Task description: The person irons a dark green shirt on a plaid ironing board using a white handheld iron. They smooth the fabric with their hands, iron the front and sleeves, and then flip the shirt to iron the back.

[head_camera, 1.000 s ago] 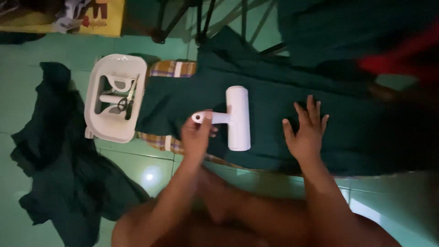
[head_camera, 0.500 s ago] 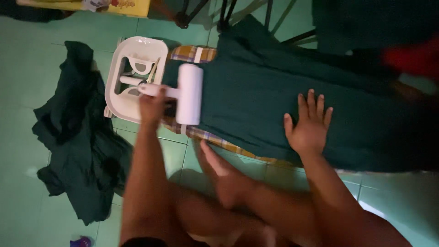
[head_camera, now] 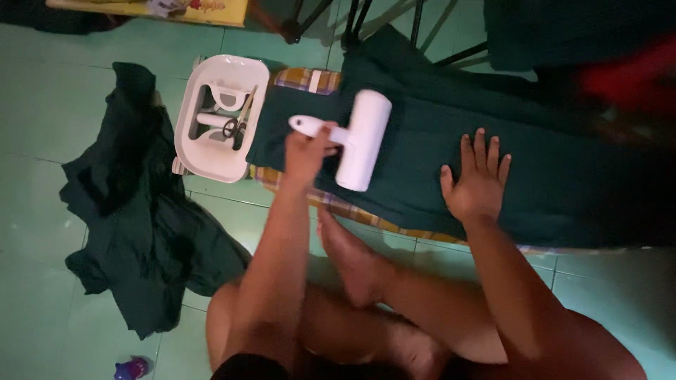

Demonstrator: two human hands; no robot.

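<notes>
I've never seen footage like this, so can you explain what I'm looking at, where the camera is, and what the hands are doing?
The one picture comes from a camera worn on a person's head, looking down at their own arms and folded legs on a green tiled floor. The left hand grips a white lint roller lying on a dark green cloth. The right hand lies flat on that cloth, fingers spread. Beside it stands a white plastic basket holding scissors. A crumpled dark green garment lies further left.
</notes>
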